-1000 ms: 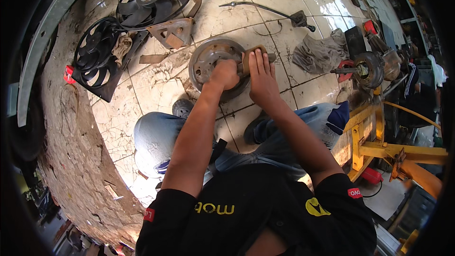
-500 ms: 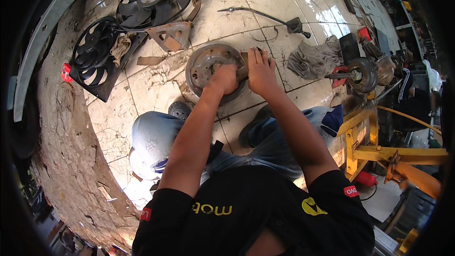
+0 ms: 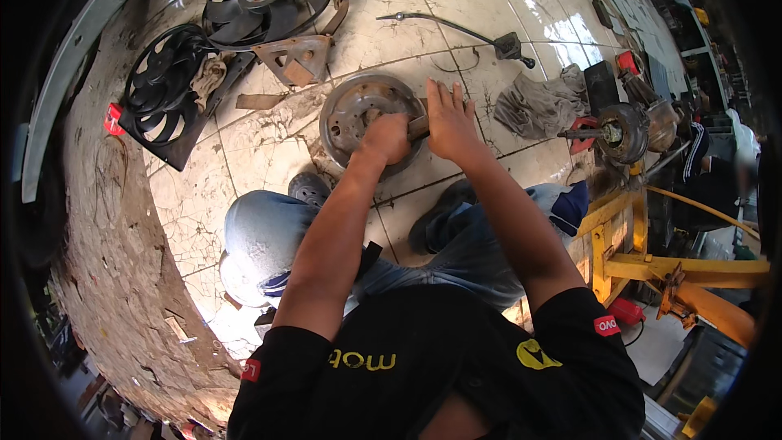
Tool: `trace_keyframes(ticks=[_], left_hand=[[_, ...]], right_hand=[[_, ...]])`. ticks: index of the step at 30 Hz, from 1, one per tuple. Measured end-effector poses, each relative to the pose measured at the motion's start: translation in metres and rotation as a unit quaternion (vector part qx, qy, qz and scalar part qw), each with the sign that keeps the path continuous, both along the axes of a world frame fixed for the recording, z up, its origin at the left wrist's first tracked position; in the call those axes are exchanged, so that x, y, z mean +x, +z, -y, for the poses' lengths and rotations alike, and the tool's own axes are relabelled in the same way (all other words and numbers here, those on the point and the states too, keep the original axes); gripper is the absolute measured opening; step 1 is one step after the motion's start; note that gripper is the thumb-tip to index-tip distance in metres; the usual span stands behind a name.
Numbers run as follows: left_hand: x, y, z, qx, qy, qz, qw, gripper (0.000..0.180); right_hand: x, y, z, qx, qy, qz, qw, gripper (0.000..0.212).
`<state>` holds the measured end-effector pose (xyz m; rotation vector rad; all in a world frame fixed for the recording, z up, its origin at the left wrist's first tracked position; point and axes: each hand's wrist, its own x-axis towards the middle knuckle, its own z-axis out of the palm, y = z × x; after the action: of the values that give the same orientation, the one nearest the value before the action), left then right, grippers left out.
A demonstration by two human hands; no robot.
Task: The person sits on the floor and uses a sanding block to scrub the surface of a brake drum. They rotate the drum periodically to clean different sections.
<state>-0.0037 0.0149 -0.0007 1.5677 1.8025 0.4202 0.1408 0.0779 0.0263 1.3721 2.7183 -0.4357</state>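
A round, rust-marked metal drum-brake backing plate lies on the tiles between my feet. My left hand is closed over its middle, on a brown curved piece that looks like a brake shoe; its other end is hidden under the fist. My right hand is held flat, fingers stretched out and pointing away from me, at the plate's right edge. Its palm side is against or very near the outer end of the shoe; I cannot tell if they touch.
Two black fans and a rusty triangular bracket lie at the far left. A cable with a dark boot is beyond the plate. On the right are a grey rag, a greasy hub assembly and a yellow metal stand.
My right hand has shifted slightly, with its fingers a little more spread. My left hand keeps its grip, and the shoe's outer end has tilted or dropped slightly.
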Motion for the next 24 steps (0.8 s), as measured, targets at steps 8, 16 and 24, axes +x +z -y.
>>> trace_keyframes(ticks=[8,16,24], left_hand=[[0.005,0.01,0.003,-0.035,-0.024,0.01,0.999,0.036],[0.004,-0.004,0.004,-0.013,-0.03,-0.008,0.999,0.039],[0.006,0.012,0.003,-0.021,-0.014,0.035,0.999,0.051]], right_hand=[[0.001,0.008,-0.002,-0.052,-0.026,0.046,0.997,0.094],[0.011,-0.006,0.014,0.029,0.011,0.02,0.999,0.091],[0.041,-0.035,-0.055,-0.164,-0.066,-0.077,0.981,0.095]])
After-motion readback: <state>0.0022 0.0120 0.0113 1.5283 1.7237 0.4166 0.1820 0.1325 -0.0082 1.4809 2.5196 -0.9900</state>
